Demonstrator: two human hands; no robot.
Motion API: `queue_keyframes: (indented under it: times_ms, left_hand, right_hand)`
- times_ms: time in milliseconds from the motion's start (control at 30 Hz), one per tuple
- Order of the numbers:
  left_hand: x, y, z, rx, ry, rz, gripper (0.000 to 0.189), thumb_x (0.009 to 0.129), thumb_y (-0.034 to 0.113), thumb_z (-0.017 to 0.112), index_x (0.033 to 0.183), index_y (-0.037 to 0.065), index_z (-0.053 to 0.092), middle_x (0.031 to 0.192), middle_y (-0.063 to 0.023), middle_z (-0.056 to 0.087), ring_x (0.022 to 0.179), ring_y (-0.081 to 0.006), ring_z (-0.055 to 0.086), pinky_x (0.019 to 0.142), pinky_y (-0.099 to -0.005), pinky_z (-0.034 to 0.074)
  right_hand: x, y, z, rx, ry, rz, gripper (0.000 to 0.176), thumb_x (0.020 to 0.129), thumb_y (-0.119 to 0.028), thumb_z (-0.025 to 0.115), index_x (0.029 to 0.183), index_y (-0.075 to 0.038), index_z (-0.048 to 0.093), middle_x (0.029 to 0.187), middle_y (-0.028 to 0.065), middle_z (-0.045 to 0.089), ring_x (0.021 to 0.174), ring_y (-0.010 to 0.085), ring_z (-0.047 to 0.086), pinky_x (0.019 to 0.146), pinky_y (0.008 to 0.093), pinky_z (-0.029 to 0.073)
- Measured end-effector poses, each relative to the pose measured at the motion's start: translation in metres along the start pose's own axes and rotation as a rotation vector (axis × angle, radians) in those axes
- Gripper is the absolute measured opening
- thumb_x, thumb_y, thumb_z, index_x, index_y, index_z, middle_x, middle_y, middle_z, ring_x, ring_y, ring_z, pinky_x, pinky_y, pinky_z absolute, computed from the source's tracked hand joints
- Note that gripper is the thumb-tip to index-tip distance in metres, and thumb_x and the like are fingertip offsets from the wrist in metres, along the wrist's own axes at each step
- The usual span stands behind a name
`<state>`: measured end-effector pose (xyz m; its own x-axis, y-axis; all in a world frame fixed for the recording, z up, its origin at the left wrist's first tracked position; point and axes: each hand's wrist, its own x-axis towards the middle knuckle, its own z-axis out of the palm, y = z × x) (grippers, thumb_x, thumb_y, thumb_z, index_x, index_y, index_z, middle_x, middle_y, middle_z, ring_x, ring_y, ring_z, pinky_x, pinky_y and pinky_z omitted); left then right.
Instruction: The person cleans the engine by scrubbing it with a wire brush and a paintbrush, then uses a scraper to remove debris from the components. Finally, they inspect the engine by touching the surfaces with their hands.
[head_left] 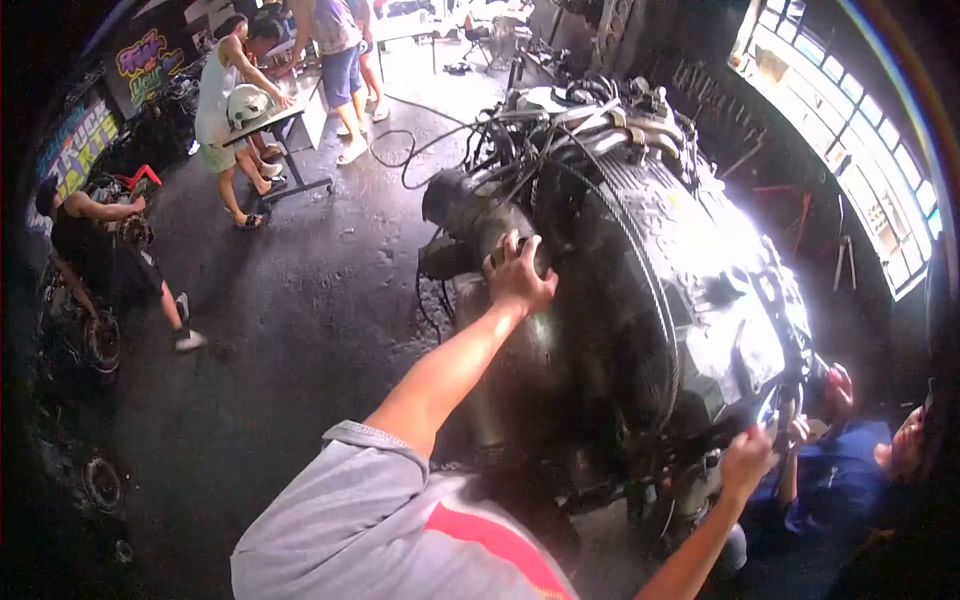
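A large engine [630,230] with ribbed metal casing, pipes and cables stands in front of me. My left hand [520,275] reaches out with its fingers curled over a dark cylindrical engine part [510,222] on the near side. Low at the engine's right end is my right hand [748,462], closed in a fist. Something reddish shows at its top, but blur hides what it holds. Close beyond it, a co-worker in a blue shirt [845,480] has both hands near the same end of the engine.
Several people stand around a small wheeled table [290,125] with a white helmet [246,105] at the upper left. A person in dark clothes [105,240] sits at far left beside round metal parts. A black cable [400,150] lies on the floor [270,330]. Windows [840,130] line the right wall.
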<state>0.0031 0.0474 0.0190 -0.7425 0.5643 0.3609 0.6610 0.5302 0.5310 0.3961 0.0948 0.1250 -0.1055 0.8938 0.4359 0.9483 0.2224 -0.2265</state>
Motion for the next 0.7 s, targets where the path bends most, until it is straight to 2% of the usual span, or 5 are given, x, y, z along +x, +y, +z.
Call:
queue_keyframes:
  times_ms: [100,300,367,600,700]
  left_hand:
    - [0.002,-0.002,0.004,-0.031,0.024,0.046,0.057,0.067,0.033,0.059,0.119,0.017,0.044,0.131,-0.0159,0.032,0.125,-0.0316,0.025,0.098,-0.0504,0.022]
    - [0.002,0.004,-0.002,-0.015,-0.015,0.009,0.057,0.067,0.033,0.058,0.121,0.018,0.044,0.133,-0.0154,0.031,0.126,-0.0316,0.024,0.099,-0.0504,0.02]
    - [0.002,0.0,0.004,-0.018,0.031,0.047,0.057,0.067,0.033,0.058,0.12,0.018,0.044,0.132,-0.0152,0.032,0.126,-0.0309,0.025,0.099,-0.0508,0.021]
    - [0.005,0.004,0.003,-0.001,0.001,0.017,0.058,0.067,0.033,0.06,0.121,0.02,0.043,0.135,-0.0151,0.029,0.128,-0.0302,0.023,0.098,-0.0515,0.022]
    - [-0.001,-0.003,0.006,-0.013,0.0,0.034,0.059,0.066,0.033,0.06,0.121,0.02,0.043,0.135,-0.0152,0.029,0.128,-0.0301,0.022,0.099,-0.052,0.021]
  right_hand:
    - [0.014,-0.012,0.001,-0.186,-0.169,-0.013,0.018,0.075,-0.009,0.043,0.082,0.004,0.053,0.079,0.0278,0.057,0.079,0.0423,0.056,0.07,0.0488,0.042]
    - [-0.012,-0.007,-0.007,0.024,0.004,-0.059,0.02,0.076,-0.009,0.044,0.086,0.005,0.053,0.077,0.0273,0.057,0.079,0.0426,0.055,0.069,0.0476,0.043]
    - [0.008,-0.008,-0.016,0.001,-0.141,0.038,0.018,0.076,-0.009,0.044,0.082,0.004,0.054,0.076,0.026,0.058,0.079,0.0421,0.056,0.068,0.0474,0.043]
    - [-0.021,-0.017,0.003,-0.044,0.082,0.006,0.021,0.077,-0.007,0.045,0.091,0.006,0.054,0.073,0.0283,0.057,0.075,0.0432,0.057,0.07,0.0473,0.046]
    - [0.015,-0.011,-0.01,0.005,-0.164,0.072,0.021,0.075,-0.007,0.045,0.088,0.006,0.053,0.075,0.029,0.057,0.075,0.0421,0.058,0.069,0.0482,0.045]
